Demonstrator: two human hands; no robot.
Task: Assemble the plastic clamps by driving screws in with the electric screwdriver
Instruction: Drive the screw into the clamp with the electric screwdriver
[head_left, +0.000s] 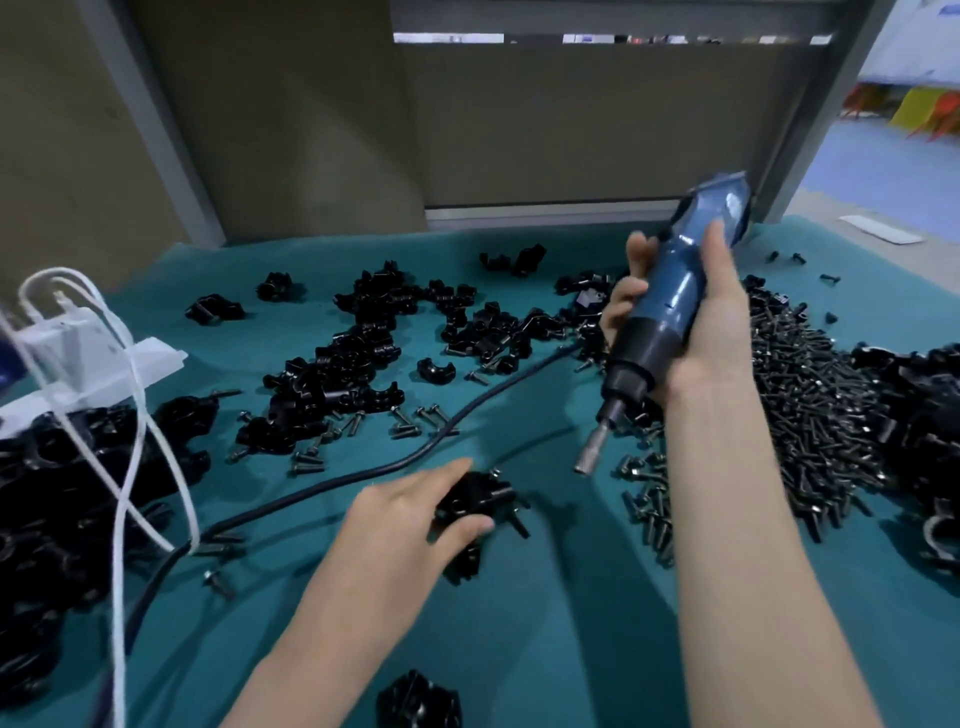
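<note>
My right hand (696, 322) grips a blue electric screwdriver (670, 306), held tilted with its metal bit (592, 452) pointing down and left, a little above the cloth. My left hand (410, 514) holds a black plastic clamp (475, 501) against the green cloth, thumb on its near side; screws stick out of the clamp to the right. The bit hangs up and to the right of the clamp, apart from it. A big heap of black screws (810, 405) lies behind my right forearm.
Loose black clamp halves (363, 353) and scattered screws cover the middle of the green cloth (571, 649). More black clamps are piled at the left (62, 493) and right edges (930, 426). A black cable (332, 483) and white cords (135, 441) cross the left side. A white fixture (88, 358) stands far left.
</note>
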